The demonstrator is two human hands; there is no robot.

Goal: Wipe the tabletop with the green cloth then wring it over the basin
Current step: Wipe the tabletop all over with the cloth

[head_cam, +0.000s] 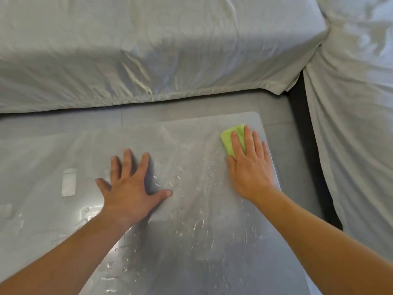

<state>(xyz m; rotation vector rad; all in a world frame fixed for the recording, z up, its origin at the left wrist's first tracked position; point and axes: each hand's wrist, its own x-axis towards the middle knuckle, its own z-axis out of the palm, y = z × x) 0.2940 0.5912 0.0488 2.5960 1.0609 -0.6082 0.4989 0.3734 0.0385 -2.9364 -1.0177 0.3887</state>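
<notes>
The right hand (251, 167) lies flat on the green cloth (230, 138), fingers straight and close together, pressing it onto the tabletop (191, 252) near the far right corner. The cloth is bunched under the fingers, and its far and left edges stick out past the fingertips. The left hand (129, 188) rests palm down on the middle of the tabletop with fingers spread wide, holding nothing. Water drops (202, 226) and wet streaks cover the surface between and in front of the hands. A small white rectangle (69, 182) shows left of the left hand, possibly a reflection. Beyond the table are a grey tiled floor (282, 141) and a pale sheet (148, 50) draped over furniture.
</notes>
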